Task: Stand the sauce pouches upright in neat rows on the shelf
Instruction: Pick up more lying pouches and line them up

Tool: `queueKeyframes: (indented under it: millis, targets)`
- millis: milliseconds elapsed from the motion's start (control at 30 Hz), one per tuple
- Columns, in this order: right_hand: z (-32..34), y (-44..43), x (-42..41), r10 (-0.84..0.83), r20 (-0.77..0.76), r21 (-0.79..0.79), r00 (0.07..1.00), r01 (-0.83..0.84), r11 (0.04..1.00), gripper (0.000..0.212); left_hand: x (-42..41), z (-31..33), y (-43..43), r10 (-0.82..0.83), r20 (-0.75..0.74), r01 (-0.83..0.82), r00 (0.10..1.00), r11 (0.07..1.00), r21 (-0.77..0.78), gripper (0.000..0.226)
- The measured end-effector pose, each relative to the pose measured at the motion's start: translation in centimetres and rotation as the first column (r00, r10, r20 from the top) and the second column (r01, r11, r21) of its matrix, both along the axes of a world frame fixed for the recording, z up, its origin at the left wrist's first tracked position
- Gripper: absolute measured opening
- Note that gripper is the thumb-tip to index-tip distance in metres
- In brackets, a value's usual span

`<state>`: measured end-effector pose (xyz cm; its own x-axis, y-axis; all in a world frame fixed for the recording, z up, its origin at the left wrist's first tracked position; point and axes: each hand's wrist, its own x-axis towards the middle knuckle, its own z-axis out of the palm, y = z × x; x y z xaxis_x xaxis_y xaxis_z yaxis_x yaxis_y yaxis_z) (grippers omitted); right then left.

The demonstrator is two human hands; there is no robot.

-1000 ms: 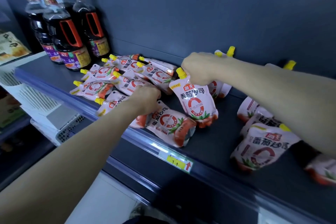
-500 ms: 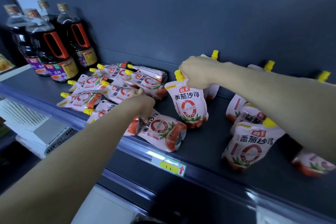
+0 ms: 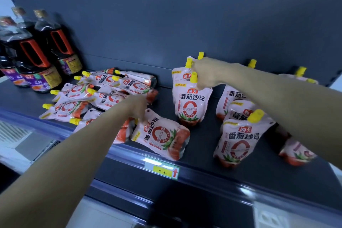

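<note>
White tomato-sauce pouches with yellow caps sit on a dark shelf (image 3: 201, 140). My right hand (image 3: 207, 73) grips the top of an upright pouch (image 3: 190, 105) at mid-shelf, with another upright pouch (image 3: 180, 74) right behind it. My left hand (image 3: 137, 106) is blurred and rests on a pouch lying flat (image 3: 161, 134) near the shelf's front edge; its fingers curl on that pouch's top corner. Several more pouches lie in a flat pile (image 3: 103, 94) to the left. Upright pouches (image 3: 238, 140) stand in rows on the right, partly hidden by my right forearm.
Three dark soy-sauce bottles (image 3: 37, 57) with orange handles stand at the shelf's far left. A yellow price tag (image 3: 165, 170) is fixed to the front rail. The dark back panel (image 3: 166, 15) closes the shelf behind. A white appliance (image 3: 22, 139) sits below left.
My right hand has carried its upright pouch back, against the pouch behind it. My left hand has shifted right from the flat pile onto the flat pouch by the front edge. The camera panned right.
</note>
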<state>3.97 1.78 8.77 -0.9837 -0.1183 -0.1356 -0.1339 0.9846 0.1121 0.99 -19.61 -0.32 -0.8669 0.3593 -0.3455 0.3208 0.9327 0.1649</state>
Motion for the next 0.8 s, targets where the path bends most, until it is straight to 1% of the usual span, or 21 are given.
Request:
queueKeyframes:
  millis: [67, 100, 167, 267, 300, 400, 533, 600, 700, 800]
  targets:
    - [0.1, 0.2, 0.2, -0.007, 0.022, 0.011, 1.0, 0.006, 1.0, 0.022, 0.3, 0.5, 0.4, -0.013, 0.008, 0.013, 1.0, 1.0, 0.02, 0.044]
    - [0.1, 0.3, 0.3, -0.005, 0.023, 0.011, 1.0, 0.004, 1.0, 0.021, 0.4, 0.7, 0.6, -0.02, 0.008, 0.019, 1.0, 0.999, 0.041, 0.035]
    - [0.1, 0.5, 0.3, -0.003, 0.024, 0.01, 1.0, 0.003, 1.0, 0.027, 0.6, 1.5, 1.0, -0.035, -0.009, 0.035, 0.999, 0.996, 0.082, 0.016]
    - [0.2, 0.5, 0.4, -0.007, 0.024, 0.009, 1.0, 0.007, 1.0, 0.033, 0.9, 3.3, 1.7, -0.053, -0.082, 0.066, 0.995, 0.984, 0.167, 0.031]
    - [0.3, 0.4, 0.4, -0.007, 0.022, 0.012, 1.0, 0.007, 1.0, 0.034, 1.2, 4.0, 1.9, -0.05, -0.119, 0.074, 0.992, 0.975, 0.208, 0.03]
    - [0.5, 0.4, 0.7, 0.004, 0.019, 0.024, 1.0, -0.004, 1.0, 0.038, 2.0, 5.7, 2.8, -0.024, -0.241, 0.103, 0.97, 0.941, 0.323, 0.013]
    - [0.9, 0.1, 1.1, 0.014, 0.021, 0.082, 1.0, -0.016, 0.996, 0.042, 4.0, 7.4, 4.0, -0.004, -0.348, 0.153, 0.938, 0.903, 0.402, 0.012]
    - [0.9, 0.1, 1.3, 0.043, 0.002, 0.087, 0.999, -0.043, 0.995, 0.044, 5.1, 7.6, 4.9, 0.002, -0.362, 0.171, 0.932, 0.879, 0.446, 0.009]
    - [0.6, 0.4, 1.5, 0.059, -0.013, 0.095, 0.998, -0.057, 0.994, 0.04, 6.5, 7.1, 6.1, -0.003, -0.351, 0.194, 0.936, 0.838, 0.511, 0.012]
    - [0.6, 0.6, 1.8, 0.031, -0.012, 0.102, 0.999, -0.03, 0.994, 0.039, 7.0, 6.7, 6.4, -0.042, -0.322, 0.212, 0.946, 0.83, 0.516, 0.019]
